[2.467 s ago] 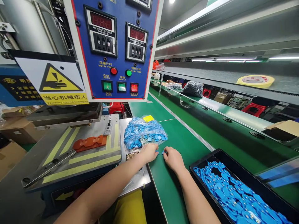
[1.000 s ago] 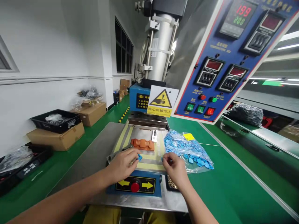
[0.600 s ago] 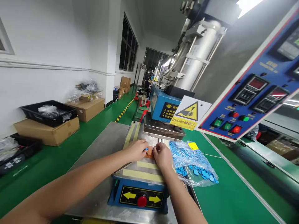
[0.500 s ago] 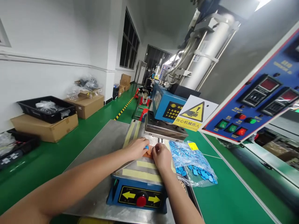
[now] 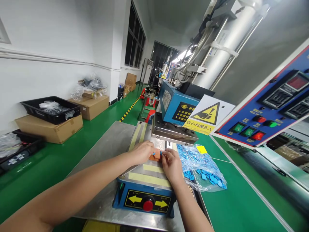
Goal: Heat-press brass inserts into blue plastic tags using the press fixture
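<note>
An orange-brown block (image 5: 156, 155) lies on the taped top plate (image 5: 150, 175) of the blue machine base, under the metal press head (image 5: 173, 131). My left hand (image 5: 142, 152) reaches its left side, fingers pinched, with a speck of blue at the fingertips. At its right side my right hand (image 5: 172, 163) is closed too, thumb and forefinger pinching a small blue piece (image 5: 161, 153). The exact shape of both blue pieces is hidden by the fingers. A clear bag of blue plastic parts (image 5: 201, 167) lies just right of my right hand.
A red button (image 5: 148, 206) sits on the front of the base. To the upper right are a warning sign (image 5: 205, 114) and a blue control panel (image 5: 256, 129). Cardboard boxes (image 5: 50, 129) and a black tray (image 5: 51, 109) stand along the left wall.
My right hand has shifted slightly right and its fingers now show a blue piece. More of the orange-brown block is visible between the hands. The camera view has moved a little.
</note>
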A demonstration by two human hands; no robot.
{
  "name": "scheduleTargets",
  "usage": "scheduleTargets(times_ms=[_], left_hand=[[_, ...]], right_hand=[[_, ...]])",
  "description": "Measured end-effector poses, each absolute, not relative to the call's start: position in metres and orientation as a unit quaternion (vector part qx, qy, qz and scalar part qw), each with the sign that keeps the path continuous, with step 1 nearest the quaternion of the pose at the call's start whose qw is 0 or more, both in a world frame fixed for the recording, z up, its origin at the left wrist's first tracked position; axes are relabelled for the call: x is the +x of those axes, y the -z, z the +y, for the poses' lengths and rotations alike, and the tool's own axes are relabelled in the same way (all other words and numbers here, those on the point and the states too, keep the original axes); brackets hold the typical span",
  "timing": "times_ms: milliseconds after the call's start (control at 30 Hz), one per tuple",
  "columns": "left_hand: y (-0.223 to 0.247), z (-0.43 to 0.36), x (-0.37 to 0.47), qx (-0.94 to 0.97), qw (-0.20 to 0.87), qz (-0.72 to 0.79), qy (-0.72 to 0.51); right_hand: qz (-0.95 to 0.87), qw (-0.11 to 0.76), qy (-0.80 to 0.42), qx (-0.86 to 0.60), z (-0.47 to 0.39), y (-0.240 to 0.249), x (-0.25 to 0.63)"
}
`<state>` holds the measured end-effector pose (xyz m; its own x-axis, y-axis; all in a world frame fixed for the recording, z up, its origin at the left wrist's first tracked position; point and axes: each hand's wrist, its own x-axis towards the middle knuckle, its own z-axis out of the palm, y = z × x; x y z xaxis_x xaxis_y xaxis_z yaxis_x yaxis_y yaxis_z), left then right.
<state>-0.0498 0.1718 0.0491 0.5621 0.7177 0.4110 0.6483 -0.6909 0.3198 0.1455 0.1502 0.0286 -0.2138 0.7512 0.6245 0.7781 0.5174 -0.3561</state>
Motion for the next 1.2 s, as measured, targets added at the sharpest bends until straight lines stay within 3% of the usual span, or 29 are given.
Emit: scheduleTargets(times_ms=[167,500,967,1200], left_hand=[[-0.05,0.174,-0.05,0.893,0.033,0.378,-0.24],[-0.059,0.172,-0.05,0.908,-0.011,0.379,-0.176],[-0.054,0.159,-0.056,0.882,0.027,0.415,-0.22],[-0.053,0.14,-0.039,0.882,-0.036,0.453,-0.126]], right_hand=[[-0.811,0.362,0.018,-0.46,0.15,-0.031,0.144],[-0.848,0.211,0.127,-0.469,0.143,-0.051,0.138],[-0.804,0.355,0.059,-0.474,0.138,-0.03,0.149],[-0.816,0.27,0.119,-0.497,0.141,-0.027,0.146]])
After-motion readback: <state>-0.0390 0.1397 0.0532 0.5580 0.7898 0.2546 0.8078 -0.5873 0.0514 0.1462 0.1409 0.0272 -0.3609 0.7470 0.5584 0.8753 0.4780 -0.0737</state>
